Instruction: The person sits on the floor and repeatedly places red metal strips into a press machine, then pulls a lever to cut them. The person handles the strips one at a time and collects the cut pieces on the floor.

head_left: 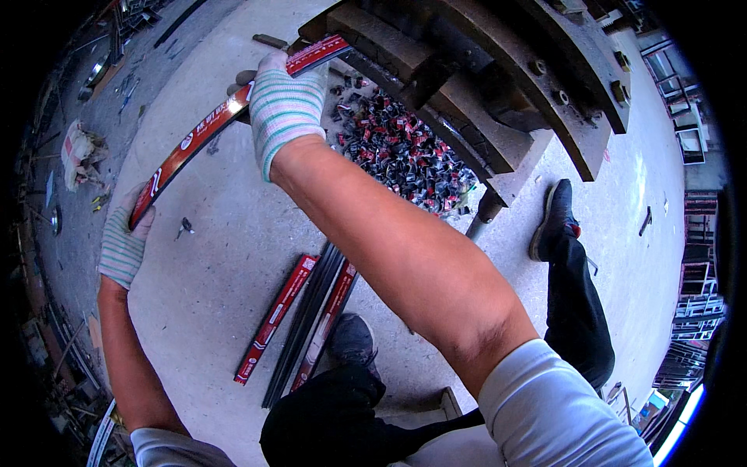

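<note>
A long, narrow profile bar with printed red film and dark edges runs from lower left up to the dark steel machine. My left hand, in a striped knit glove, is closed around the bar's lower left end. Farther up, my right hand, gloved the same way, grips the bar close to its other end, fingers partly hidden behind it. That far end reaches the machine's left edge; whether it touches, I cannot tell.
Many small red and black offcuts lie heaped on the floor below the machine. Several more red and black bars rest beside my left shoe. A crumpled white bag sits at far left; metal frames stand at far right.
</note>
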Motion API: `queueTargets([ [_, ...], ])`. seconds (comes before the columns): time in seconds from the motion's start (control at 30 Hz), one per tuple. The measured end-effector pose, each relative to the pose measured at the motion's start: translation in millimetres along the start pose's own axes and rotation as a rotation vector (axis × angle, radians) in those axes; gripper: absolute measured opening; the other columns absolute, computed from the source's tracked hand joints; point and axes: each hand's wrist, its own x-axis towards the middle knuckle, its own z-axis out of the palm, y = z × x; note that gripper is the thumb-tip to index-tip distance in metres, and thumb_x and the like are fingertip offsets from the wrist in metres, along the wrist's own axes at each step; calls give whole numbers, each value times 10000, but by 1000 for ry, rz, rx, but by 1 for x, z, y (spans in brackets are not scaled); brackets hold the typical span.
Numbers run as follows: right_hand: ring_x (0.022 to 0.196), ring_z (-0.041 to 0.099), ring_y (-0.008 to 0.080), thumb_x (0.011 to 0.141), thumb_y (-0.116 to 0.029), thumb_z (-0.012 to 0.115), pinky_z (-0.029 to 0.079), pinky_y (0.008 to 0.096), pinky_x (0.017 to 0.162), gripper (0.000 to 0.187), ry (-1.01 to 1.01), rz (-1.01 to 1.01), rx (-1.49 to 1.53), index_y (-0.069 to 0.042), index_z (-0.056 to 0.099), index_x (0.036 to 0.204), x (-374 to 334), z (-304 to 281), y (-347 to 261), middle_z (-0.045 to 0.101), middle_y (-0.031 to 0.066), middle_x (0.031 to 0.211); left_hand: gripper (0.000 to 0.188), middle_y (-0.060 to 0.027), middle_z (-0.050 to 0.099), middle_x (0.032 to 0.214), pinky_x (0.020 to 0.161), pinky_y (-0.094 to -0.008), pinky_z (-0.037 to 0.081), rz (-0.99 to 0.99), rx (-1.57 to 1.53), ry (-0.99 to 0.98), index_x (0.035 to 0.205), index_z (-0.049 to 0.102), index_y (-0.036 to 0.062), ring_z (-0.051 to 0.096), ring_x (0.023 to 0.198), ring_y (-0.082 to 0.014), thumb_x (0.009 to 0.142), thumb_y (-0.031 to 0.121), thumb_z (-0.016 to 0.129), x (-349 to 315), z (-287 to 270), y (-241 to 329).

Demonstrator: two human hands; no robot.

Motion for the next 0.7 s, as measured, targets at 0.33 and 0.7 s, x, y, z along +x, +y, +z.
queueTargets([
  [0.33,664,644,268,1026,-275,483,555,402,613,258,2,51,72,-28,520,1092,-7,3,-5,659,168,838,487,-176,665,1228,1025,-390,457,16,29,30,1412,551,89,625,1139,-270,967,258,651,-11,-16,9],
  [0.7,629,632,259,1020,-275,484,552,404,589,250,-12,107,16,-28,515,1037,1,5,-9,634,147,793,466,-181,662,1222,1024,-387,462,23,30,85,1389,574,72,627,1124,-283,963,240,663,-16,-25,17],
])
